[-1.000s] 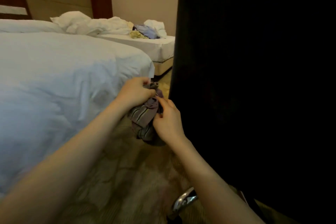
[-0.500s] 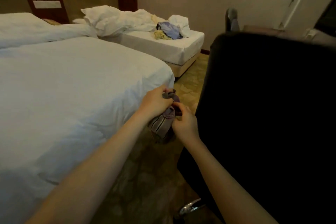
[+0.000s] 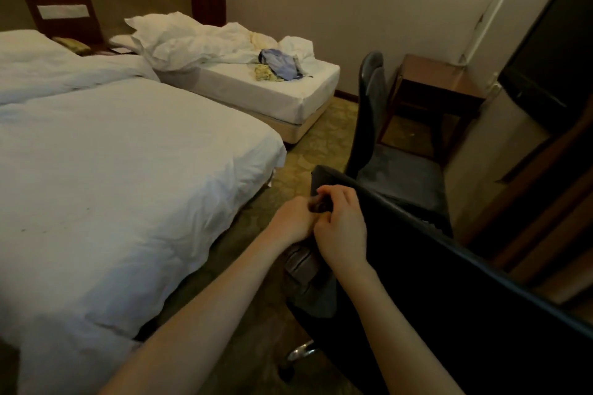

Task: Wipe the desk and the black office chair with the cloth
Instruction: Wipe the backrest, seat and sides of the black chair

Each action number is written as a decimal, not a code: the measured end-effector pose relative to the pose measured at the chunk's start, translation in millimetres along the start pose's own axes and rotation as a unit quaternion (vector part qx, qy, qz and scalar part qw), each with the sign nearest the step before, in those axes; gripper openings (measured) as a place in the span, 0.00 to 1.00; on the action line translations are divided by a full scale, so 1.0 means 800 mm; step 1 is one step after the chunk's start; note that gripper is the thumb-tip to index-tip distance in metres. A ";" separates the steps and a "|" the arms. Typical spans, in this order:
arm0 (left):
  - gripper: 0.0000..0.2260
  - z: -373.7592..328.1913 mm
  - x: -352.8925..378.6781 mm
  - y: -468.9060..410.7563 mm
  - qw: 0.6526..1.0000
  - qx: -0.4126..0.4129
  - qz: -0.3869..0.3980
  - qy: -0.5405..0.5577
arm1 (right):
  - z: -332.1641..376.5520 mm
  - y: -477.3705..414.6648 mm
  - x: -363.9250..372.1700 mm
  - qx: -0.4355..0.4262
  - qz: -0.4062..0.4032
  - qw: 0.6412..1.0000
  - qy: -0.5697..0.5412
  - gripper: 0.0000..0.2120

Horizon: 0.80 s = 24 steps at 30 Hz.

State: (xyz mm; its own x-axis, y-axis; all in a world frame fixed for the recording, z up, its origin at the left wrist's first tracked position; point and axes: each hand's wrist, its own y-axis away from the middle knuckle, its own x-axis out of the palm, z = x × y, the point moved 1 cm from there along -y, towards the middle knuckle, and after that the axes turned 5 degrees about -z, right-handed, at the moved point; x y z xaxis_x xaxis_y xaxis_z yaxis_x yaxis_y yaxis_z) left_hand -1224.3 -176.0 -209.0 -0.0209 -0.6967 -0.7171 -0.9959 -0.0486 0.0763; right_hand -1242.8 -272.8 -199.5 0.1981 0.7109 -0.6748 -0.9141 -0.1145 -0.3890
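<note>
The white bed (image 3: 128, 154) sat off to the side, the black chair (image 3: 449, 282) right in front. The left hand (image 3: 293, 221) and right hand (image 3: 341, 228) both pinched the cloth (image 3: 303, 266), bunched at the chair's top edge. Looked like chair-wiping prep, so next I'd guess flatten it and drag along the backrest

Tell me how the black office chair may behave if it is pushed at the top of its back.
It would probably roll: the black office chair shows a chrome base leg like a wheeled one. The carpet may slow it. A high push might tilt the tall back.
</note>
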 end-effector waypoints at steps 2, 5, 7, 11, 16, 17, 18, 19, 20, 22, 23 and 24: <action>0.12 -0.003 0.003 0.000 1.000 -0.021 0.021 -0.007 | 0.010 -0.005 -0.006 0.016 0.026 0.999 0.023 0.22; 0.09 -0.007 -0.006 -0.003 1.000 -0.012 0.025 -0.012 | 0.012 -0.016 -0.018 0.034 0.044 0.997 0.052 0.19; 0.11 -0.007 -0.016 -0.011 1.000 -0.013 0.009 -0.001 | 0.012 -0.024 -0.026 0.035 0.031 0.996 0.070 0.16; 0.17 -0.007 -0.031 -0.026 1.000 -0.024 0.006 0.019 | 0.021 -0.029 -0.031 0.022 0.017 0.992 0.119 0.16; 0.18 -0.003 -0.043 -0.049 0.998 -0.019 0.014 0.058 | 0.017 -0.040 -0.060 -0.003 -0.035 0.951 0.306 0.18; 0.19 0.000 -0.045 -0.055 0.997 -0.017 0.016 0.069 | 0.011 -0.044 -0.065 0.018 -0.026 0.944 0.329 0.18; 0.19 0.003 -0.048 -0.062 0.997 -0.012 0.020 0.076 | 0.007 -0.048 -0.068 0.055 -0.014 0.944 0.325 0.17; 0.19 0.007 -0.050 -0.069 0.997 -0.008 0.024 0.076 | 0.003 -0.050 -0.069 0.093 -0.003 0.949 0.302 0.16; 0.19 0.009 -0.053 -0.075 0.997 -0.002 0.027 0.073 | -0.001 -0.053 -0.068 0.112 -0.004 0.954 0.277 0.16; 0.19 0.011 -0.057 -0.085 0.997 0.011 0.031 0.066 | -0.003 -0.056 -0.058 0.093 -0.017 0.957 0.275 0.17; 0.19 0.012 -0.059 -0.090 0.997 0.018 0.034 0.062 | -0.002 -0.059 -0.052 0.079 -0.024 0.955 0.285 0.17; 0.19 0.013 -0.061 -0.094 0.997 0.025 0.035 0.059 | 0.000 -0.065 -0.047 0.073 -0.027 0.953 0.292 0.17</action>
State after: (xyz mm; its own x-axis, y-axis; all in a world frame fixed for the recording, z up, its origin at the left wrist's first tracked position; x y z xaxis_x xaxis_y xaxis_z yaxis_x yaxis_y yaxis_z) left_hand -1149.1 -130.9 -187.4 -0.0822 -0.7772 -0.6238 -0.9956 0.0364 0.0859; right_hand -1203.1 -293.7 -154.0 0.3698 0.2014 -0.9070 -0.9283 0.0381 -0.3700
